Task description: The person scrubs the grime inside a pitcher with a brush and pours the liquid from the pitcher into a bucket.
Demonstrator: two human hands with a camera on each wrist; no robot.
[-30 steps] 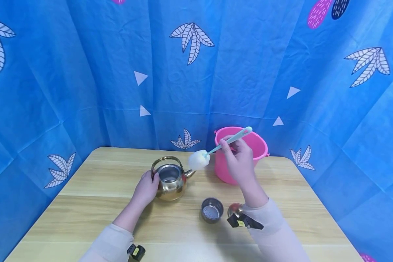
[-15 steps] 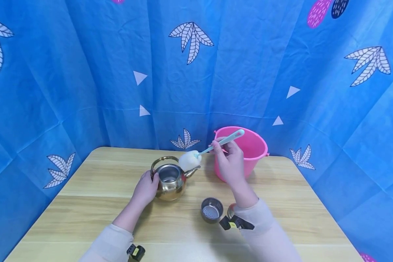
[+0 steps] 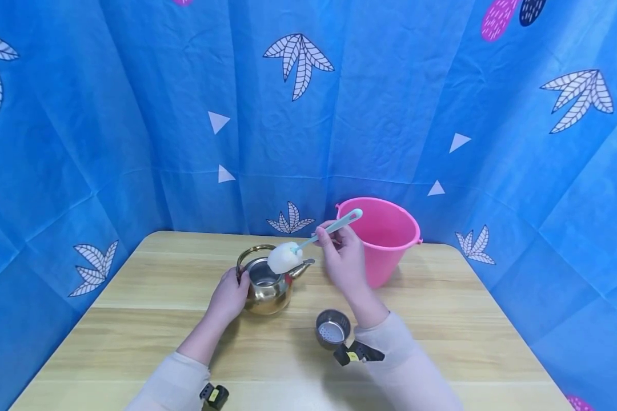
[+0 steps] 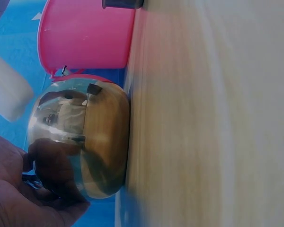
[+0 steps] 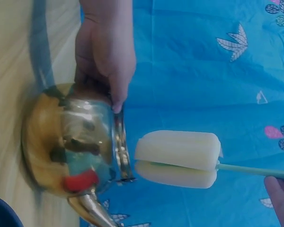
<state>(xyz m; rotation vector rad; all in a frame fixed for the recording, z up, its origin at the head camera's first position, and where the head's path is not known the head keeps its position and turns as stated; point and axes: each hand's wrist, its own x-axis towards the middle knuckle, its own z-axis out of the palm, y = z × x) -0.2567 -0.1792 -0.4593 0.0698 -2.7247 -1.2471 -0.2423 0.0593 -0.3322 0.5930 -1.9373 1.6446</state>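
A golden teapot [image 3: 268, 301] without its lid stands on the wooden table, its arched handle raised and its spout to the right. My left hand [image 3: 229, 297] grips it at the handle side, thumb by the rim. My right hand [image 3: 347, 262] pinches the pale green handle of a sponge bottle brush [image 3: 284, 258]. The white sponge head slants down over the right part of the teapot's mouth. In the right wrist view, the sponge head [image 5: 177, 158] is just outside the teapot's rim [image 5: 120, 146], apart from it.
A pink bucket [image 3: 385, 264] stands at the back, just behind my right hand. A small steel strainer cup [image 3: 325, 342] with a perforated bottom sits in front of it, near my right wrist. A blue patterned curtain [image 3: 288, 137] hangs behind the table [image 3: 149, 319].
My right hand has moved left with the brush, bringing the sponge from beyond the spout to above the teapot's mouth. My right forearm now hides the small golden round thing. The left hand stays put.
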